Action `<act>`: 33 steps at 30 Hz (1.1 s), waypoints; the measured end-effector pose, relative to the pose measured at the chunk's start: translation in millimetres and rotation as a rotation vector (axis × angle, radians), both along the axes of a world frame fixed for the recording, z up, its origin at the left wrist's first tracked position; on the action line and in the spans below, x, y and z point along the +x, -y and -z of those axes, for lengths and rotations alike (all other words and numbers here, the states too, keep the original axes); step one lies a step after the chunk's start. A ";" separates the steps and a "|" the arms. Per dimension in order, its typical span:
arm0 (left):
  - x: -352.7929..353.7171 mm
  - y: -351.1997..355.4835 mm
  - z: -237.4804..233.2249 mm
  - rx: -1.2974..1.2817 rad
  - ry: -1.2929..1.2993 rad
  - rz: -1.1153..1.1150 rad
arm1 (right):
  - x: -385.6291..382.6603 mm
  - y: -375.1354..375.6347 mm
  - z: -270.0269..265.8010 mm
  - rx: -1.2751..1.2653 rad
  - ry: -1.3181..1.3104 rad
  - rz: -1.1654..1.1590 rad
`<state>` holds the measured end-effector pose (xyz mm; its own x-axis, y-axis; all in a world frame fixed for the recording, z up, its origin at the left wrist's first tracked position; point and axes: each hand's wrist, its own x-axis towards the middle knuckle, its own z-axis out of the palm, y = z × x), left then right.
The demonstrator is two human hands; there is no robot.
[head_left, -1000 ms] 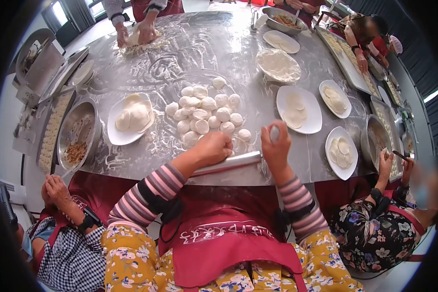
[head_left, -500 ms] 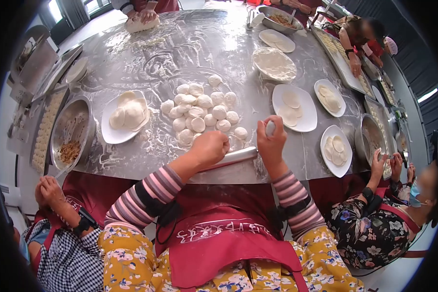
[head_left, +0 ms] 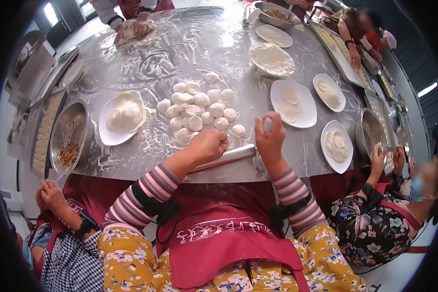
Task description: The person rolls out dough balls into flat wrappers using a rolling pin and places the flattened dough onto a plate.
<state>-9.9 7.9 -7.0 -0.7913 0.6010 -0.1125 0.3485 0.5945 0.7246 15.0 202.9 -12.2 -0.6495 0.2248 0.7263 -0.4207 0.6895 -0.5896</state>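
Head view: metal cylinder (head_left: 236, 154) crosswise, right end farther forward.

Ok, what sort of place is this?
Probably a communal dumpling-making kitchen, judging by the floured metal table, the dough balls and what looks like filling in the left-hand steel bowl.

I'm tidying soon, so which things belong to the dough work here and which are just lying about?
Likely in use: dough balls, grey-ended object in right hand, metal cylinder.
Probably just lying about: far-left white plate, tray beside it.
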 end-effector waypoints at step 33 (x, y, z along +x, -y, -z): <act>-2.5 -8.8 -6.2 -0.034 -0.082 0.063 | -7.5 3.4 4.0 -0.030 0.003 -0.034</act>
<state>-12.4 16.7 -0.8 -0.7596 0.6466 -0.0701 0.4434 0.5936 0.6716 7.5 199.4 -16.1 -0.6592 0.2238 0.7179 -0.4420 0.6570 -0.6107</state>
